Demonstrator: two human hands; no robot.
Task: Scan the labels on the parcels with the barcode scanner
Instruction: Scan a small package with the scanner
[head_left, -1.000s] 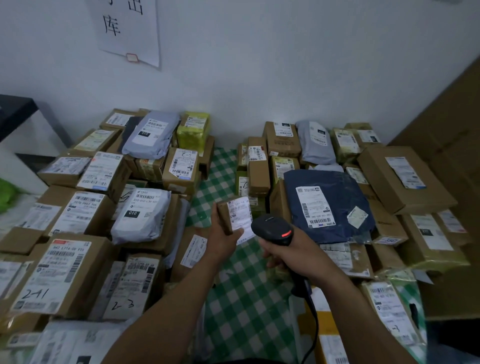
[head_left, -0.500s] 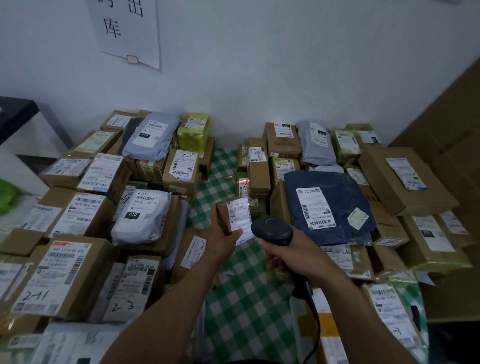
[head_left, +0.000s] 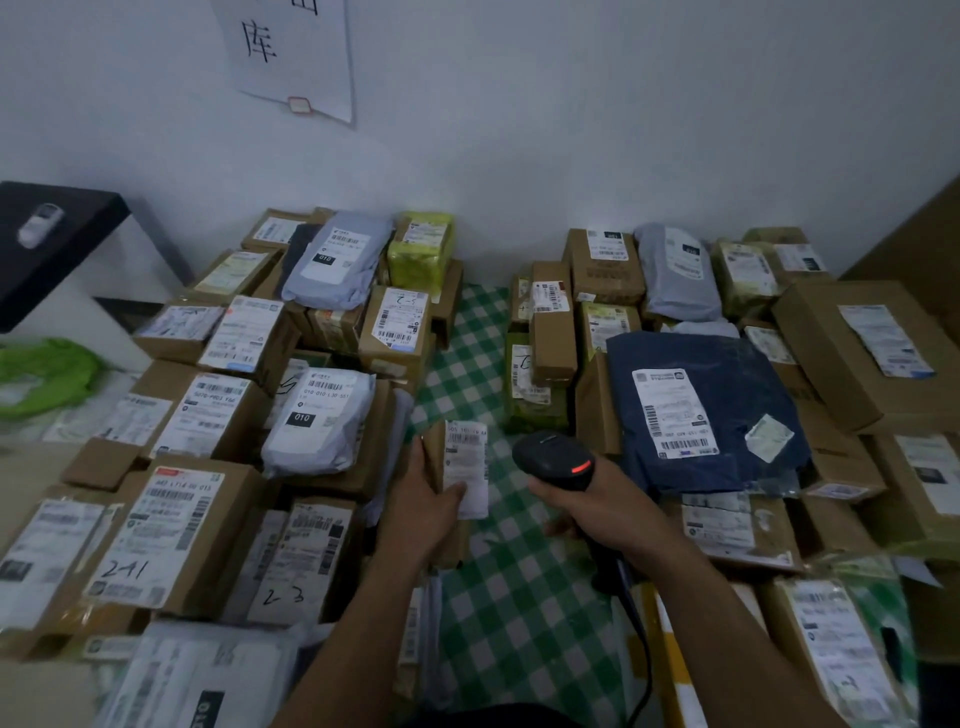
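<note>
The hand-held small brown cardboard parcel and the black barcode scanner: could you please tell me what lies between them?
In the head view nothing separates the small brown cardboard parcel from the black barcode scanner; only green-and-white checked cloth shows beneath.

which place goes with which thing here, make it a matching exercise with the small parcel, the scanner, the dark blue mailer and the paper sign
Things
1. small parcel
2. barcode scanner
3. dark blue mailer
4. paper sign

Places
a. hanging on the wall
b. gripped in the right hand
c. lying on the pile to the right of the checked cloth
d. held up in the left hand

Pairs: 1-d, 2-b, 3-c, 4-a
</note>
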